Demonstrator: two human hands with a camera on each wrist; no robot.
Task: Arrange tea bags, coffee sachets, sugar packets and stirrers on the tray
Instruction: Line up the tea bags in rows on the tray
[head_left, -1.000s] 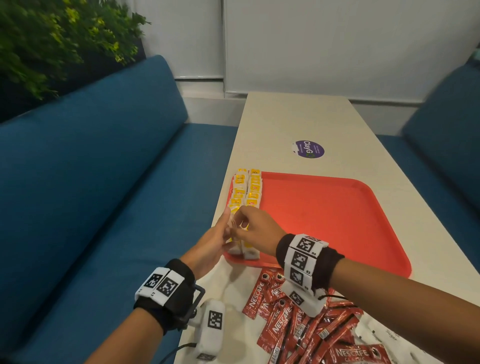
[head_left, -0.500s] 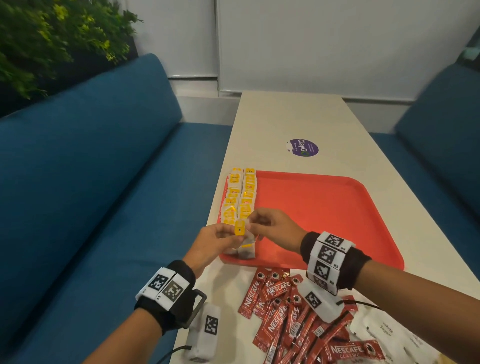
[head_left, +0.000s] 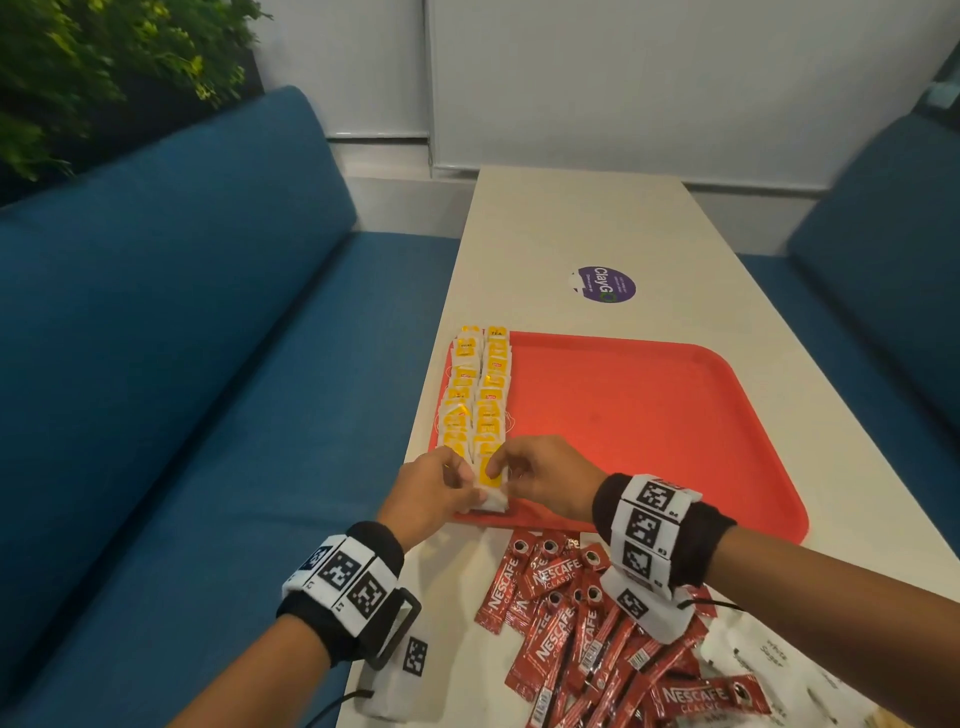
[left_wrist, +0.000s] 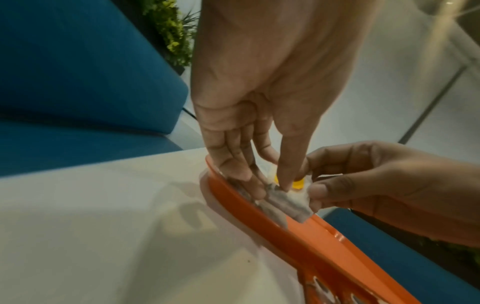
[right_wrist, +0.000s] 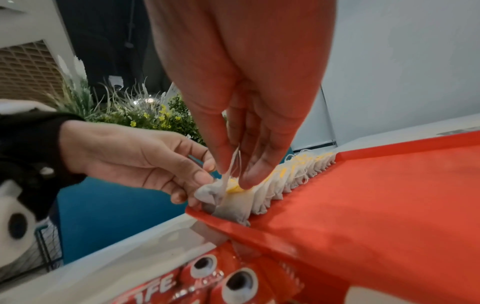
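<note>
Tea bag (head_left: 491, 486) with a yellow tag is held at the near left corner of the red tray (head_left: 675, 415), its paper body resting on the tray floor against the near rim. It is pinched by the right hand (head_left: 545, 480): in the right wrist view the thumb and a fingertip are closed on the string and yellow tag at its top. The left hand (head_left: 428, 491) is set against the bag's other side, its fingertips (right_wrist: 193, 183) curled onto the paper at the tray's corner, so that the bag is caught between both hands.

Directly beyond the grip, two rows of tea bags (head_left: 480, 387) are laid overlapping along the tray's left edge, running away from the held one. To the right of the grip the tray floor is seen as bare red plastic.

On the near side of the grip, off the tray, a heap of red coffee sachets (head_left: 587, 623) is spread on the pale table (head_left: 571, 218), with white sugar packets (head_left: 779, 670) further right.
</note>
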